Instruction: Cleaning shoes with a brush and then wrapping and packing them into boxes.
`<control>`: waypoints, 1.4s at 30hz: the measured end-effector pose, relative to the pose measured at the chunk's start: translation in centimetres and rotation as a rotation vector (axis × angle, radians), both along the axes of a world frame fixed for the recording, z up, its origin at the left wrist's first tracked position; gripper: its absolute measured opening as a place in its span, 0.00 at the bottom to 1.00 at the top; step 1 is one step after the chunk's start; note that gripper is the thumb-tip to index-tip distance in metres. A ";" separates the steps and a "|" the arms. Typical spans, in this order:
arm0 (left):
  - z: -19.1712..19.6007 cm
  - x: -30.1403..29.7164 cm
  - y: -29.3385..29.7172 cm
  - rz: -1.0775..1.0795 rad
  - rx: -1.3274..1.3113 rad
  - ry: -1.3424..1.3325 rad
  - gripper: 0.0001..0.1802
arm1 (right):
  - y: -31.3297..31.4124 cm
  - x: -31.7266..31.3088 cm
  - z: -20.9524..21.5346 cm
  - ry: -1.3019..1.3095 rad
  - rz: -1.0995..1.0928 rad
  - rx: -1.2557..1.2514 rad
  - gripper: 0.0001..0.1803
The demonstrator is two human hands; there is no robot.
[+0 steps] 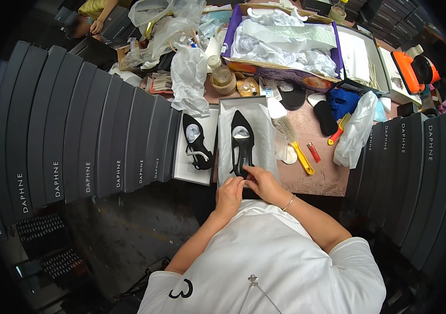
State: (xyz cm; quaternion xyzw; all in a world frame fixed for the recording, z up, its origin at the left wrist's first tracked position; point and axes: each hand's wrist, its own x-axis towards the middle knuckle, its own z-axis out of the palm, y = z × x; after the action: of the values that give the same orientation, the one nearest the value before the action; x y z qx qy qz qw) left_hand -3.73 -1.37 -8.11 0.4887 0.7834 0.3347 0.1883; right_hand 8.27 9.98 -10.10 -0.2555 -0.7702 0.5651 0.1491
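Observation:
A black pointed slingback shoe [241,141] lies on white tissue paper [263,137] in an open shoebox in front of me, its toe pointing away and white stuffing in its opening. Both my hands meet at its heel end. My left hand [230,195] has its fingers closed in a pinch there, and what they hold is too small to make out. My right hand [263,184] is closed too, fingertips at the heel and strap. To the left, a matching black shoe [196,140] rests in a grey box lid [187,170], a pale strip lying across it.
Rows of dark shoeboxes [76,131] stand on the left and more dark shoeboxes [416,167] on the right. Behind are a purple carton [291,73] full of white paper and an orange tape dispenser [414,70]. A yellow-handled brush [301,154] and red lighter [313,152] lie right. Another person's hand [97,25] shows far left.

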 end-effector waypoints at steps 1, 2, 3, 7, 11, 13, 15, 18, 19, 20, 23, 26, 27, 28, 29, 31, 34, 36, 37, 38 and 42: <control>-0.2 -0.1 -0.2 0.017 0.013 -0.005 0.06 | -0.1 0.0 0.0 -0.008 -0.008 -0.021 0.25; -0.5 -0.1 -0.3 0.017 0.018 -0.024 0.05 | -0.1 0.1 -0.1 -0.017 -0.016 -0.042 0.25; -0.7 -0.2 -0.5 0.018 0.022 -0.040 0.05 | -0.2 0.0 -0.2 -0.022 -0.024 -0.064 0.25; -0.5 -0.2 -0.9 0.091 -0.039 -0.209 0.06 | -0.2 0.0 -0.1 -0.013 -0.006 -0.089 0.25; 0.0 -0.6 -0.9 0.058 0.027 -0.087 0.05 | -0.1 -0.2 -0.6 0.003 -0.003 -0.112 0.24; -0.5 -0.8 -1.3 0.022 0.017 -0.029 0.05 | -0.1 -0.3 -0.7 -0.006 0.000 -0.118 0.24; -0.5 -0.9 -1.2 0.020 -0.004 -0.002 0.04 | 0.0 -0.4 -0.4 -0.019 0.007 -0.116 0.24; -0.4 -0.9 -1.2 0.031 -0.028 0.027 0.04 | -0.3 -0.4 -0.6 -0.018 0.007 -0.117 0.24; -0.4 -0.9 -1.2 0.037 -0.035 0.035 0.04 | -0.3 -0.5 -0.5 -0.010 0.004 -0.123 0.24; -0.3 -0.9 -1.0 0.036 -0.024 0.047 0.04 | -0.3 -0.5 -0.3 -0.003 0.001 -0.130 0.24; 0.1 -1.0 -0.9 0.024 -0.042 0.079 0.04 | -0.5 -0.6 -0.4 0.034 0.009 -0.115 0.23; 0.0 -1.8 -1.8 -0.009 -0.088 0.076 0.04 | -0.3 -0.5 -0.5 0.039 0.021 -0.115 0.23; 0.1 -1.8 -1.9 -0.014 -0.085 0.088 0.04 | -0.4 -0.7 -0.5 0.039 0.030 -0.126 0.22; 0.1 -1.9 -1.8 -0.018 -0.083 0.100 0.04 | -0.3 -0.7 -0.6 0.029 0.034 -0.125 0.22; 0.2 -2.0 -1.8 -0.023 -0.080 0.112 0.04 | -0.1 -0.6 -0.8 0.019 0.038 -0.125 0.22; 0.3 -2.1 -1.5 -0.015 -0.100 0.123 0.04 | 0.0 -0.7 -0.8 0.002 0.050 -0.120 0.22; 0.4 -2.0 -1.5 -0.018 -0.113 0.153 0.04 | 0.1 -0.8 -0.5 -0.002 0.062 -0.106 0.21; 0.5 -2.0 -1.4 -0.034 -0.130 0.182 0.04 | 0.0 -0.8 -0.9 0.006 0.062 -0.090 0.21; 0.6 -2.1 -1.4 -0.047 -0.145 0.198 0.04 | 0.0 -0.7 -0.9 0.009 0.061 -0.099 0.21; 0.7 -2.2 -1.3 -0.060 -0.160 0.214 0.04 | 0.0 -0.8 -1.0 0.012 0.060 -0.107 0.21; 0.8 -2.7 -1.1 -0.085 -0.175 0.227 0.05 | 0.2 -0.8 -1.0 0.009 0.058 -0.122 0.21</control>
State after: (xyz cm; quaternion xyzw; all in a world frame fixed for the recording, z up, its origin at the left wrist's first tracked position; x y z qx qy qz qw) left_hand -6.41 -2.50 -7.27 0.5377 0.8046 0.1994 0.1543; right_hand 7.47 10.14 -11.06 -0.2392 -0.7407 0.6162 0.1202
